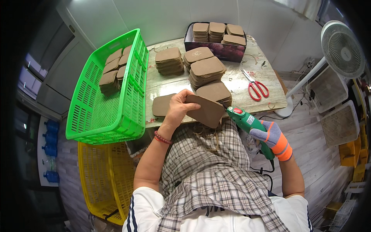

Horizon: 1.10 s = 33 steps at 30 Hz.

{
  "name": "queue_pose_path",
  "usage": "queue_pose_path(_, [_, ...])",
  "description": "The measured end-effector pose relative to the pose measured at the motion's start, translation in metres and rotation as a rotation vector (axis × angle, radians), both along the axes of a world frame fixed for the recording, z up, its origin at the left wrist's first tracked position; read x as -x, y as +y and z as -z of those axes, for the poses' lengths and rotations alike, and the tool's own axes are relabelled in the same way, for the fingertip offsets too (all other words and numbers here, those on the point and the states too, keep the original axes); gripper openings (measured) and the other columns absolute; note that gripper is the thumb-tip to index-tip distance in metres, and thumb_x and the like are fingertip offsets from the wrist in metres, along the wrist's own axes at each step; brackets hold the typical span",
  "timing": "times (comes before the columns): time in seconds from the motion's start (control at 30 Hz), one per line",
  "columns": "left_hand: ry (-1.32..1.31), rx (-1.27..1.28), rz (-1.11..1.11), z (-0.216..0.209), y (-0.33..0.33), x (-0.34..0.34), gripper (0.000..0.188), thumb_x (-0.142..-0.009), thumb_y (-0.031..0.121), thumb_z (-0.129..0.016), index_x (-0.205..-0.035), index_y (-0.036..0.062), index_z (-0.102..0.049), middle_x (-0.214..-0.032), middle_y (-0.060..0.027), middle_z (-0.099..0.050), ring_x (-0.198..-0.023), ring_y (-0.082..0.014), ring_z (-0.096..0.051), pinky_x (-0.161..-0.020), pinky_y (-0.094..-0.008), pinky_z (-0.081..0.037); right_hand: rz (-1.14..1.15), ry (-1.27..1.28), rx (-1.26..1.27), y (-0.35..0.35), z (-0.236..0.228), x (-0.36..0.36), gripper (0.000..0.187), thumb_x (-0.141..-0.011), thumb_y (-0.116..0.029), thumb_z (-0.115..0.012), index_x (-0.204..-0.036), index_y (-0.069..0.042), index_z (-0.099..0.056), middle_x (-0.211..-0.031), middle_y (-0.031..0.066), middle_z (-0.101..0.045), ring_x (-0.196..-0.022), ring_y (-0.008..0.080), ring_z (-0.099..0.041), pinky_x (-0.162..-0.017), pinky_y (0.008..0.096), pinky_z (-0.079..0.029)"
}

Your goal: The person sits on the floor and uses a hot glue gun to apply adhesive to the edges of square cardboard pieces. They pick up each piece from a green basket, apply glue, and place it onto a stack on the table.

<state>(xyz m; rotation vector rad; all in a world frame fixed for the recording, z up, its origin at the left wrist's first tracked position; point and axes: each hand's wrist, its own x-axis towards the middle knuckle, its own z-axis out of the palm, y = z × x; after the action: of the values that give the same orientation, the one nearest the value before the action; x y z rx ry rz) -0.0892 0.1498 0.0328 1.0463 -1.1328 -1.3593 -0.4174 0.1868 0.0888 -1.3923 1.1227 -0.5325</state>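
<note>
1. Flat piece (pixel 207 113): plain brown.
2. Stacks (pixel 207 68): the same brown, one top bearing a pale marking.
3. Power tool (pixel 243 120): green, with a red button, a white label and a black cord.
4. Glove (pixel 276 141): greyish blue, banded in bright orange.
5. Bracelet (pixel 162 139): dark red.
6. Scissors (pixel 253 81): red handles, silver blades.
7. Basket (pixel 128 114): vivid green.
8. Crate (pixel 95 178): yellow.
9. Box (pixel 228 54): dark, with a purplish-pink floral print.
10. Tabletop (pixel 271 83): pale, with streaky grey-beige grain.
11. Apron (pixel 208 166): white, grey and black plaid.
12. Shirt (pixel 146 200): white, with dark sleeve stripes.
13. Fan (pixel 344 50): white.
</note>
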Motion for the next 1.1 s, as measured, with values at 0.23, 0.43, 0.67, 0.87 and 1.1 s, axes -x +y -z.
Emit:
queue_pose_path(0.23, [0.054,0.005,-0.01,0.003,0.001,0.002,0.017,-0.075,-0.003,-0.07,-0.089,0.001,-0.062,-0.084,-0.0035,-0.067,-0.072,-0.009,-0.062,-0.07,-0.0229,-0.051,-0.021,0.016,-0.052,0.004,0.003,-0.008,0.031,-0.08,-0.03,-0.073,-0.089,-0.003,-0.063,-0.063,-0.002,-0.056,-0.054,0.0037,-0.05,-0.05,0.0207,-0.041])
queue_pose_path(0.43, [-0.052,-0.038,0.138,-0.002,0.009,0.013,0.019,-0.074,-0.002,-0.071,-0.091,0.0002,-0.063,-0.083,-0.0019,-0.065,-0.074,-0.0078,-0.061,-0.069,-0.0221,-0.051,-0.015,0.034,-0.032,0.005,0.006,-0.016,0.034,-0.078,-0.031,-0.075,-0.092,-0.002,-0.063,-0.063,-0.0016,-0.057,-0.053,0.004,-0.051,-0.049,0.0202,-0.041])
queue_pose_path(0.67, [-0.127,-0.127,0.311,0.0,0.014,0.023,0.023,-0.072,-0.004,-0.071,-0.093,0.0017,-0.063,-0.084,-0.0019,-0.065,-0.077,-0.0083,-0.06,-0.07,-0.0227,-0.05,-0.069,0.011,-0.079,-0.002,0.003,-0.034,0.034,-0.079,-0.03,-0.074,-0.095,-0.003,-0.062,-0.064,-0.0014,-0.057,-0.053,0.004,-0.05,-0.049,0.0197,-0.041])
queue_pose_path(0.87, [-0.15,0.111,-0.013,0.012,0.021,-0.01,0.043,-0.076,-0.006,-0.064,-0.118,0.0014,-0.056,-0.098,-0.0038,-0.063,-0.09,-0.0128,-0.059,-0.083,-0.0253,-0.048,0.0,-0.06,-0.001,-0.004,0.012,-0.048,0.033,-0.081,-0.029,-0.072,-0.094,-0.001,-0.061,-0.065,-0.0014,-0.056,-0.054,0.0046,-0.05,-0.049,0.02,-0.041])
queue_pose_path(1.1, [-0.313,0.03,-0.671,0.097,-0.006,-0.134,0.04,-0.075,-0.006,-0.061,-0.114,-0.002,-0.053,-0.106,-0.0129,-0.061,-0.097,-0.0215,-0.058,-0.089,-0.0341,-0.047,0.067,-0.021,0.036,-0.006,0.032,-0.022,0.029,-0.083,-0.027,-0.069,-0.094,-0.001,-0.06,-0.066,-0.0002,-0.057,-0.055,0.0062,-0.05,-0.05,0.0229,-0.041])
